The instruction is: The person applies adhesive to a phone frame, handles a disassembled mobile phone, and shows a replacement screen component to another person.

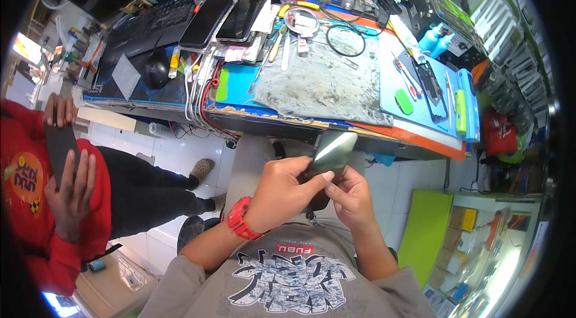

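Head view looking straight down: both hands are holding a smartphone point(329, 159) in front of the chest, below the near edge of the workbench point(288, 121). It's a slim rounded-corner slab, and its glossy glass face catches a pale greenish glare at the top end. The left hand point(282, 189) is wrapped around the phone's lower left side, fingers curled shut on it, with a chunky red plastic wristwatch point(241, 219) on that wrist. The right hand point(351, 192) is closed on the phone's lower right edge, thumb tip pressed against the glass. Up on the bench there's a worn grey work mat point(324, 84), scuffed and blotchy all over, lying on a blue mat point(240, 81) with a smoother light blue silicone pad point(390, 78) just to its right. Two more dark glossy phones point(225, 18) lie side by side near the far edge, next to a black keyboard point(150, 21) and a round black mouse point(157, 69). A thin black wire ring point(345, 41) sits on the grey mat's far corner. Off to the left, another person in a red sleeve point(36, 210) holds a flat dark phone-shaped slab point(60, 144) in their own hands. The floor below is glossy white tile point(168, 150).
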Tool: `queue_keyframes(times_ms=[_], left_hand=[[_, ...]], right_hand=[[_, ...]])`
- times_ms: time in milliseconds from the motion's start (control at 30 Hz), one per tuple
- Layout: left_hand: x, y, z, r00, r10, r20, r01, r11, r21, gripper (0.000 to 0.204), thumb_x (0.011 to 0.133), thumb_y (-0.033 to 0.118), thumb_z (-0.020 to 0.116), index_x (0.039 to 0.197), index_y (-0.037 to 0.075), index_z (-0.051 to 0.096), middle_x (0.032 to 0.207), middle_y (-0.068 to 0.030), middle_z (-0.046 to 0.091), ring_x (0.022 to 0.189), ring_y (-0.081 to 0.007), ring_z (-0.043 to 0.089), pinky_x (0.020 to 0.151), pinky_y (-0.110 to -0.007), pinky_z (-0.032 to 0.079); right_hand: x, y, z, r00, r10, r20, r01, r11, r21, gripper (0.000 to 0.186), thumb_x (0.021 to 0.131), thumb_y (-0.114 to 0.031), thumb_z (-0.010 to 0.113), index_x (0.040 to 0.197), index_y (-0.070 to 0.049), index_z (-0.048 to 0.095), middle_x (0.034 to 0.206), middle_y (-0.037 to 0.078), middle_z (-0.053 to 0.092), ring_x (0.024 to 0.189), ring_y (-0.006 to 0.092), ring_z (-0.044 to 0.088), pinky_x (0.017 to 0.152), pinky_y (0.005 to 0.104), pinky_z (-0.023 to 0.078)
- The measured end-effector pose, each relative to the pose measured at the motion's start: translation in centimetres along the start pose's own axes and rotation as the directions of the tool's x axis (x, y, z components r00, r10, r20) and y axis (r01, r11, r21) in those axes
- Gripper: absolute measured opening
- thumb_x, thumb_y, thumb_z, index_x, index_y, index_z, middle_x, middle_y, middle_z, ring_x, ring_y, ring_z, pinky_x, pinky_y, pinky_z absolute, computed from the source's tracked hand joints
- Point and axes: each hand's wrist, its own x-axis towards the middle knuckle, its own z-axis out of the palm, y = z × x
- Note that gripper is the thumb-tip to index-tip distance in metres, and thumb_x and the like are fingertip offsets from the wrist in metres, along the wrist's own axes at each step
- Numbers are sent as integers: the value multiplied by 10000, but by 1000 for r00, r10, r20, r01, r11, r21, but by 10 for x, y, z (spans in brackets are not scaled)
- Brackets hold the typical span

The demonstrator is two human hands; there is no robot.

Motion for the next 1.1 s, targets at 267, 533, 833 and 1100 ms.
queue_keyframes(times_ms=[267, 533, 833, 1100], left_hand=[[-10, -6, 22, 961, 240, 137, -197, 943, -270, 827, 893, 135, 783, 1534, -52, 295, 1459, -214, 510, 1382, -271, 482, 1162, -406, 376], [-10, -26, 61, 792, 603, -92, -586, 794, 158, 783, 849, 174, 811, 1480, -67, 415, 1426, -249, 527, 1378, -358, 484, 1127, -436, 396], [0, -23, 64, 784, 575, -232, -558, 818, 141, 502, 881, 129, 763, 1315, -67, 603, 1302, -248, 639, 1224, -378, 615, 1044, -442, 477], [0, -25, 65, 763, 577, -292, -554, 816, 166, 295, 913, 26, 689, 1193, -69, 685, 1160, -221, 722, 1127, -338, 696, 1055, -470, 485]], right_hand=[[13, -4, -30, 997, 69, 27, -74, 926, 371, 307, 983, -162, 649, 1247, -12, 599, 1162, 126, 702, 1071, 237, 682, 957, 403, 546], [11, 2, -30, 999, 34, 28, -44, 823, 567, 314, 1023, -175, 593, 1316, -68, 558, 1190, 66, 699, 1065, 207, 686, 933, 374, 557], [10, 2, -22, 993, -108, 38, 72, 850, 522, 270, 1020, -127, 590, 1279, -50, 583, 1212, 110, 692, 1115, 228, 674, 1000, 388, 528], [8, 7, -30, 985, -173, 30, 139, 872, 469, 244, 1002, -100, 612, 1236, -31, 607, 1217, 143, 695, 1132, 254, 672, 1008, 402, 521]])
